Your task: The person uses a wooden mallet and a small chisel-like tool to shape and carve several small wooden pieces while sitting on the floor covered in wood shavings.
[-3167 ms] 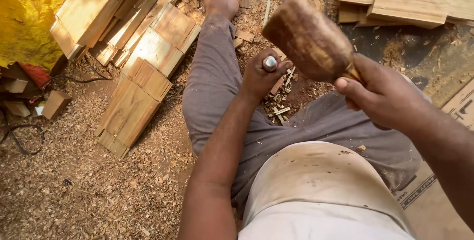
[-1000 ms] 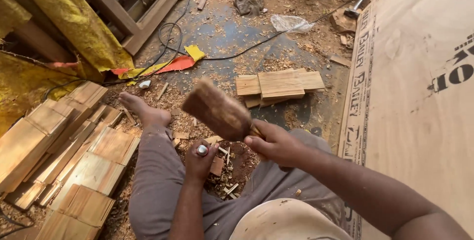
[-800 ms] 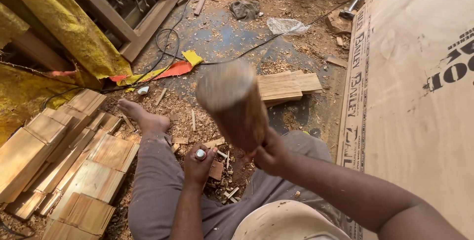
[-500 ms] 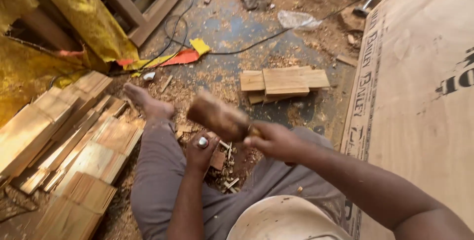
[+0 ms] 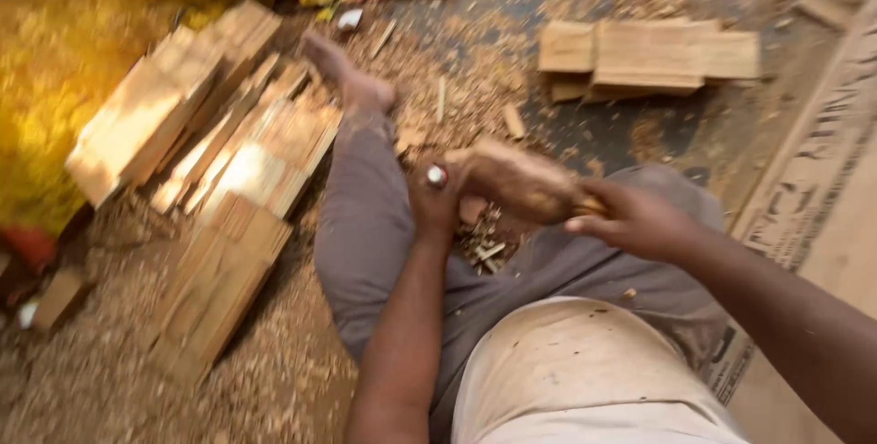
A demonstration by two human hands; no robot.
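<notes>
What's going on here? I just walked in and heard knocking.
A person sits on the floor among wood shavings. The left hand grips a metal-capped tool, probably a chisel, upright between the legs. The right hand holds a wooden mallet, whose head is right beside the tool's cap; the blur hides whether they touch. Stacked wooden planks lie beside the left leg, and a smaller wood pile sits farther ahead.
</notes>
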